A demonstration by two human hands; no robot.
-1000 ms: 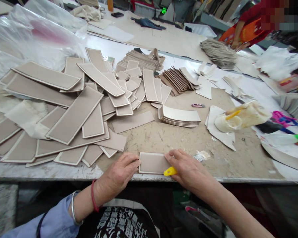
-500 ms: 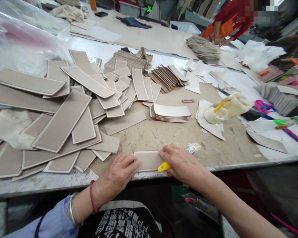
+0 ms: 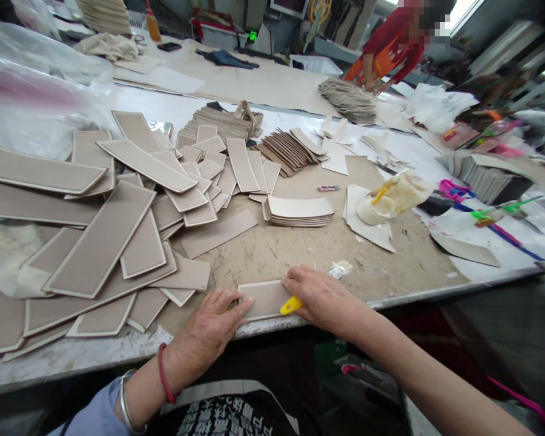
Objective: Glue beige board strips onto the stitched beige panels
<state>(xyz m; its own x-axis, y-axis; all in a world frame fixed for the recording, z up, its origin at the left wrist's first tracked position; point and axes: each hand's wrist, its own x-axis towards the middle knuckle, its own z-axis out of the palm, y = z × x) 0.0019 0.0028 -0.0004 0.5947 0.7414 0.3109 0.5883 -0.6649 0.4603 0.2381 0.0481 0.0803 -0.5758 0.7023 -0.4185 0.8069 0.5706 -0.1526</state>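
Observation:
A beige panel with a pale border lies flat at the table's front edge. My left hand grips its left end, thumb on top and fingers bent at the edge. At the other end, my right hand is closed round a flat brush with a yellow handle, its fingertips also touching the panel. The brush's whitish, smeared bristles point away to the right. Beyond the hands is a neat stack of curved pale pieces. A tub of white paste stands on a scrap sheet to the right.
A loose heap of bordered beige panels covers the left side. Small pink thread snips lie beyond the stack, near a fanned row of brown pieces. Across the table, a person in red handles a pile of pieces.
The view has tilted and shifted, so the scene sits further left. Both hands keep their hold on the panel and brush, with little visible movement relative to the table.

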